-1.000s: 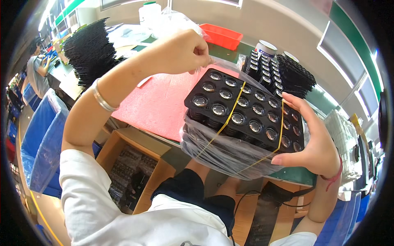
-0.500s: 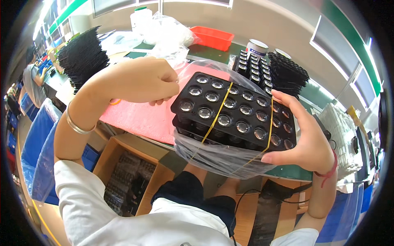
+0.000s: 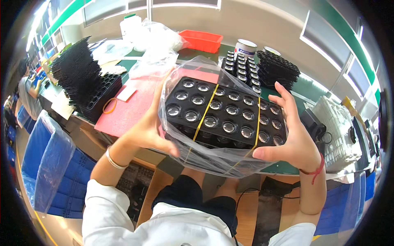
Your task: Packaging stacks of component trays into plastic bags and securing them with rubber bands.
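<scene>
A stack of black trays (image 3: 221,141) carries rows of clear round lenses, with two yellow rubber bands around it. It sits in a clear plastic bag (image 3: 193,151), whose loose edge rises around its left and far sides. My left hand (image 3: 150,129) is at the bag's left side, thumb and fingers stretched apart, its fingertips partly hidden by the plastic. My right hand (image 3: 293,131) holds the right end of the stack, thumb at the near corner and fingers along the far side, some of them raised.
A pink foam sheet (image 3: 119,117) covers the table, with an orange rubber band (image 3: 109,105) at its left. Tall black tray piles (image 3: 74,74) stand left; more lens trays (image 3: 242,69), a can (image 3: 245,48) and a red bin (image 3: 201,41) stand behind. An open cardboard box (image 3: 154,186) is below.
My left hand has come down from above the stack's far left corner to the bag's left side, and its fingers have opened. The bag's edge now stands up around the stack's left end.
</scene>
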Action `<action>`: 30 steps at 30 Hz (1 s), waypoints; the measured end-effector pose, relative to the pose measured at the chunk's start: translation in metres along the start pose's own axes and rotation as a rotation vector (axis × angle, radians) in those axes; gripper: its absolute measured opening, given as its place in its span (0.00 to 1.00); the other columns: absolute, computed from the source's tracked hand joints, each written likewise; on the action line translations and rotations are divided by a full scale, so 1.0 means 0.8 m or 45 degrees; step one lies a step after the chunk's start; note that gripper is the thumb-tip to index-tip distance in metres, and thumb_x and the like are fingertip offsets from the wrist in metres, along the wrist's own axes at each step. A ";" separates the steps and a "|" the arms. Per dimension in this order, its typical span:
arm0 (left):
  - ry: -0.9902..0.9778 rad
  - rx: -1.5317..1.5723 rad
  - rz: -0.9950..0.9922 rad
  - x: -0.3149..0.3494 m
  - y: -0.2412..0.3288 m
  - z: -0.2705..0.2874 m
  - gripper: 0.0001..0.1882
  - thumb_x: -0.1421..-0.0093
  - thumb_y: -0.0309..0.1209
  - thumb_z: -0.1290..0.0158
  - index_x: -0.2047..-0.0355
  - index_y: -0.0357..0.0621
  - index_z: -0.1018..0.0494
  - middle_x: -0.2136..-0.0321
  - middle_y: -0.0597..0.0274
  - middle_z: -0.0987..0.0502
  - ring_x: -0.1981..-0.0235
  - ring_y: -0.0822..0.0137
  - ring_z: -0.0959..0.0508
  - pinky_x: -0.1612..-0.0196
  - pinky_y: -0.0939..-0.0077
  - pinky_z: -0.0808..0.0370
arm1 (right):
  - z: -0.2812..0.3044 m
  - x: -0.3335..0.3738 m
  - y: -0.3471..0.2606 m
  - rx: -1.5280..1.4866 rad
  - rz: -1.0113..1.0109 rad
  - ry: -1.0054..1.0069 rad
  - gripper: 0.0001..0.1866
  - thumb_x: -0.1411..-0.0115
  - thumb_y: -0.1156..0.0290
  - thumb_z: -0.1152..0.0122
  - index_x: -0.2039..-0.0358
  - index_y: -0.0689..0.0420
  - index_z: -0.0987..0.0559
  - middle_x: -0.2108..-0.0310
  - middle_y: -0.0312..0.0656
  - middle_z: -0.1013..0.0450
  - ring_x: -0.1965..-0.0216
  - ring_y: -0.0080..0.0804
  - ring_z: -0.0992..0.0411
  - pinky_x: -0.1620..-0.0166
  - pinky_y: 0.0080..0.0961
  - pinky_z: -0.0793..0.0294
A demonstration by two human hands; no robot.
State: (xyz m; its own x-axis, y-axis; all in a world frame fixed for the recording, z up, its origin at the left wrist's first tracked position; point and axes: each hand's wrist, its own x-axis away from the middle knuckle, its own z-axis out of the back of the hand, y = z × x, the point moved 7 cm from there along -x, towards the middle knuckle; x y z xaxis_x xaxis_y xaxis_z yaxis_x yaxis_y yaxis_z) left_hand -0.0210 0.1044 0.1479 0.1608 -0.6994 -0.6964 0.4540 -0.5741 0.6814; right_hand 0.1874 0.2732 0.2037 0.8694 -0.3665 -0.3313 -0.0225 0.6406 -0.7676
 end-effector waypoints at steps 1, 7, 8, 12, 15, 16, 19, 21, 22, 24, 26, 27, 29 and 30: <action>0.000 0.006 0.001 0.002 -0.013 0.001 0.80 0.73 0.60 0.28 0.33 0.35 0.69 0.33 0.44 0.59 0.31 0.51 0.56 0.31 0.57 0.63 | -0.003 0.000 -0.001 -0.028 -0.008 -0.029 0.71 0.70 0.54 0.17 0.33 0.62 0.56 0.41 0.60 0.46 0.38 0.46 0.45 0.36 0.34 0.49; 0.199 0.432 0.141 -0.006 -0.021 -0.023 0.65 0.59 0.40 0.30 0.33 0.35 0.64 0.39 0.48 0.43 0.37 0.56 0.40 0.35 0.59 0.44 | 0.008 0.023 0.039 -0.373 0.150 0.370 0.56 0.48 0.31 0.48 0.32 0.59 0.54 0.37 0.54 0.46 0.35 0.42 0.46 0.34 0.34 0.51; 0.202 0.336 0.098 -0.001 -0.026 -0.018 0.63 0.59 0.40 0.30 0.33 0.35 0.63 0.38 0.48 0.44 0.37 0.57 0.40 0.35 0.60 0.45 | 0.005 0.035 0.058 -0.488 0.173 0.469 0.51 0.42 0.31 0.56 0.33 0.61 0.53 0.37 0.52 0.45 0.35 0.41 0.46 0.33 0.35 0.51; 0.213 0.212 0.250 0.005 -0.036 -0.026 0.62 0.58 0.43 0.33 0.34 0.29 0.60 0.33 0.44 0.58 0.30 0.52 0.61 0.32 0.58 0.64 | -0.063 0.101 0.172 -1.354 -0.407 1.216 0.38 0.33 0.40 0.72 0.35 0.58 0.44 0.36 0.37 0.43 0.37 0.36 0.43 0.35 0.37 0.47; 0.253 0.416 0.261 0.013 -0.024 -0.029 0.63 0.58 0.43 0.32 0.33 0.30 0.61 0.32 0.44 0.58 0.31 0.57 0.59 0.32 0.62 0.61 | -0.096 0.112 0.145 -1.268 0.342 0.399 0.34 0.32 0.47 0.61 0.36 0.59 0.44 0.37 0.43 0.42 0.37 0.40 0.43 0.35 0.40 0.48; 0.298 0.531 0.250 0.012 -0.017 -0.031 0.63 0.58 0.42 0.31 0.33 0.30 0.61 0.33 0.45 0.56 0.31 0.60 0.56 0.32 0.64 0.59 | -0.092 0.114 0.150 -0.817 0.182 0.643 0.33 0.34 0.52 0.54 0.36 0.60 0.44 0.38 0.46 0.42 0.37 0.42 0.43 0.35 0.41 0.48; 0.316 0.490 0.203 0.022 -0.012 -0.016 0.63 0.58 0.41 0.30 0.33 0.30 0.61 0.33 0.47 0.56 0.32 0.60 0.54 0.32 0.64 0.58 | -0.103 0.119 0.157 -1.333 -0.185 0.999 0.36 0.40 0.66 0.39 0.36 0.62 0.44 0.38 0.53 0.44 0.37 0.45 0.44 0.35 0.44 0.49; 0.331 0.373 0.064 0.027 0.012 -0.001 0.63 0.59 0.40 0.31 0.33 0.30 0.61 0.33 0.47 0.53 0.32 0.59 0.52 0.32 0.63 0.58 | -0.115 0.108 0.136 -1.365 -0.049 0.873 0.36 0.36 0.53 0.49 0.35 0.59 0.46 0.36 0.50 0.47 0.38 0.44 0.43 0.36 0.44 0.47; 0.326 0.236 -0.103 0.025 0.029 0.011 0.63 0.59 0.39 0.31 0.33 0.30 0.60 0.33 0.47 0.51 0.32 0.59 0.50 0.32 0.62 0.58 | -0.115 0.108 0.133 -1.354 -0.049 0.881 0.36 0.36 0.53 0.49 0.35 0.59 0.46 0.36 0.50 0.47 0.38 0.44 0.43 0.36 0.44 0.47; 0.223 -0.670 -0.272 0.027 0.062 0.037 0.60 0.62 0.40 0.30 0.35 0.29 0.53 0.35 0.48 0.47 0.33 0.60 0.46 0.32 0.61 0.54 | -0.129 0.099 0.122 -1.136 -0.077 0.786 0.32 0.35 0.54 0.51 0.38 0.59 0.43 0.39 0.47 0.44 0.40 0.40 0.42 0.37 0.40 0.45; 0.524 0.418 -0.113 0.027 0.060 0.054 0.59 0.62 0.44 0.30 0.36 0.29 0.49 0.37 0.50 0.41 0.38 0.61 0.37 0.36 0.64 0.41 | -0.149 0.076 0.105 -0.930 -0.105 0.679 0.28 0.34 0.54 0.53 0.41 0.58 0.40 0.43 0.44 0.41 0.43 0.37 0.41 0.39 0.36 0.44; 0.213 -0.777 -0.431 0.030 0.076 0.087 0.60 0.62 0.42 0.28 0.36 0.28 0.50 0.40 0.49 0.37 0.39 0.61 0.35 0.37 0.65 0.38 | -0.159 0.060 0.093 -0.832 -0.112 0.622 0.26 0.34 0.54 0.54 0.42 0.58 0.38 0.44 0.42 0.39 0.44 0.35 0.40 0.40 0.34 0.43; 0.585 0.242 -0.120 0.029 0.058 0.105 0.61 0.64 0.47 0.28 0.37 0.28 0.48 0.44 0.49 0.32 0.43 0.63 0.30 0.39 0.67 0.35 | -0.187 0.019 0.072 -0.630 -0.131 0.530 0.23 0.33 0.55 0.56 0.45 0.57 0.35 0.47 0.39 0.36 0.46 0.32 0.39 0.41 0.30 0.42; 0.557 0.251 -0.104 0.036 0.042 0.131 0.61 0.64 0.47 0.27 0.37 0.29 0.47 0.46 0.51 0.30 0.46 0.64 0.28 0.40 0.68 0.34 | -0.207 -0.004 0.056 -0.538 -0.127 0.459 0.22 0.33 0.55 0.57 0.46 0.57 0.33 0.49 0.37 0.35 0.47 0.31 0.38 0.42 0.28 0.41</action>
State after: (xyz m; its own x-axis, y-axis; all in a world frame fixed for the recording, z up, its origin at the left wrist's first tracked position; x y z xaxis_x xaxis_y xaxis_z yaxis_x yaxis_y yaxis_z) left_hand -0.0933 0.0203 0.1744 0.5037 -0.4284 -0.7502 0.3126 -0.7191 0.6206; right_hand 0.1021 0.1912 0.0796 0.6557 -0.6663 -0.3551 -0.2085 0.2923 -0.9333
